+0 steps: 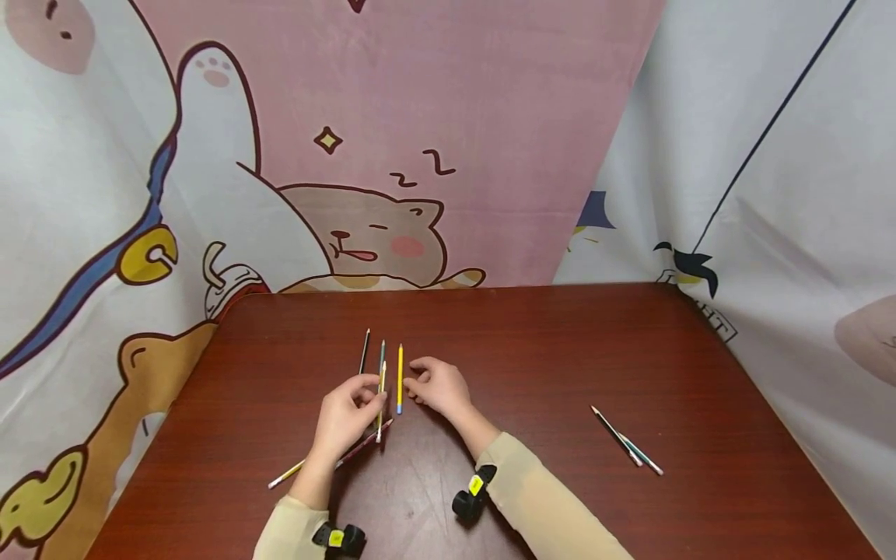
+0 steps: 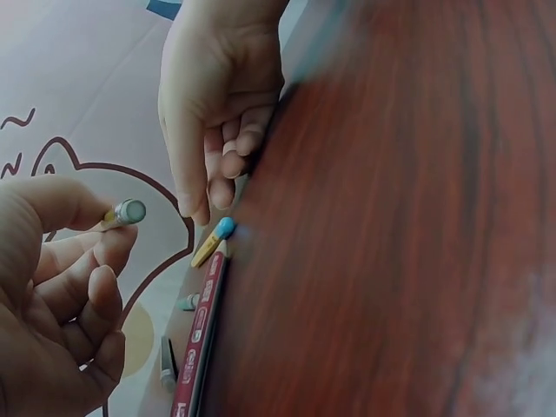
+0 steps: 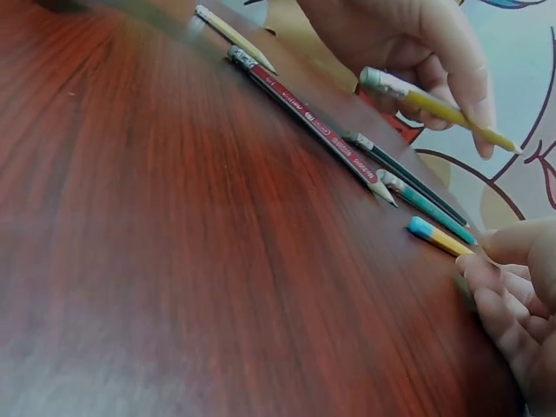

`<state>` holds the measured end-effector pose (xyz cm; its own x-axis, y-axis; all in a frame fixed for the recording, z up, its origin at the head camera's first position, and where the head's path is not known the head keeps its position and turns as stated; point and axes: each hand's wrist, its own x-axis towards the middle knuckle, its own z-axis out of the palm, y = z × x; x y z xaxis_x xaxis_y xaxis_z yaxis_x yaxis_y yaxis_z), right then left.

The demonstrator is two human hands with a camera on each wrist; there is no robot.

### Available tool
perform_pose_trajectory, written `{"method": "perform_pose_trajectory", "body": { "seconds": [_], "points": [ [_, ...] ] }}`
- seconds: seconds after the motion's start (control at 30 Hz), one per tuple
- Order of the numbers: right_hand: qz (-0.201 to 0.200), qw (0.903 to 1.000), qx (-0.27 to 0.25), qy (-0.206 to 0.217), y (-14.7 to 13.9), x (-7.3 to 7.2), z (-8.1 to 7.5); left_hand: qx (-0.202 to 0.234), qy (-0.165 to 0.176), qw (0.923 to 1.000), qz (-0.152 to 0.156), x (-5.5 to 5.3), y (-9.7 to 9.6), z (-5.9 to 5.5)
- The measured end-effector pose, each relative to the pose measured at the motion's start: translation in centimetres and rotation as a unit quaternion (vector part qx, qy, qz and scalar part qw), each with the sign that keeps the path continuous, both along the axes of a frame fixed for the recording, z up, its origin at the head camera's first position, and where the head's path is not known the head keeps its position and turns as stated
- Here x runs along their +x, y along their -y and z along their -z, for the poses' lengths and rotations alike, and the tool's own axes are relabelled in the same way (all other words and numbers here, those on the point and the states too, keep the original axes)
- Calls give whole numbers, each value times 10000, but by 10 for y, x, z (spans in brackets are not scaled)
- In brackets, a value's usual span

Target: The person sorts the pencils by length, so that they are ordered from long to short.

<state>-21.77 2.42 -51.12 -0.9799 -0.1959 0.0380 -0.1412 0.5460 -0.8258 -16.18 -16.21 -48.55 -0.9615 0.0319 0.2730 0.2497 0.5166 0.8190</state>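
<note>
My left hand (image 1: 341, 418) pinches a yellow pencil (image 3: 439, 108) between thumb and index finger, tip up and green-grey eraser down in the head view. Just right of it, a yellow pencil with a blue end (image 1: 400, 379) lies on the table. My right hand (image 1: 441, 386) is beside that pencil, fingers loosely bent, fingertips close to its shaft. Left of the blue-ended pencil lie a green pencil (image 3: 426, 207) and a black pencil (image 1: 364, 351). Nearer me, a dark red pencil (image 3: 313, 126) lies slanted, partly behind the left hand in the head view.
Another yellow pencil (image 1: 285, 474) with a white eraser lies by the left wrist. Two dark pencils (image 1: 616, 435) lie together on the right side of the brown table (image 1: 532, 350). A cartoon-printed curtain (image 1: 490, 117) hangs behind the table's far edge.
</note>
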Motion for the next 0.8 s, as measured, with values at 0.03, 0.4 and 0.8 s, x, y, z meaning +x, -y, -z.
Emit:
{"method": "perform_pose_trajectory", "body": {
  "seconds": [0.03, 0.4, 0.8],
  "points": [
    [-29, 10000, -37, 14, -3, 2, 0, -6, 24, 10000, 0, -1, -1, 0],
    [-377, 9959, -808, 127, -32, 21, -4, -174, -4, 9998, 13, -7, -15, -4],
    [-437, 9960, -724, -275, -64, 40, -10, -277, 54, 9996, -43, -15, -33, -1]
  ]
}}
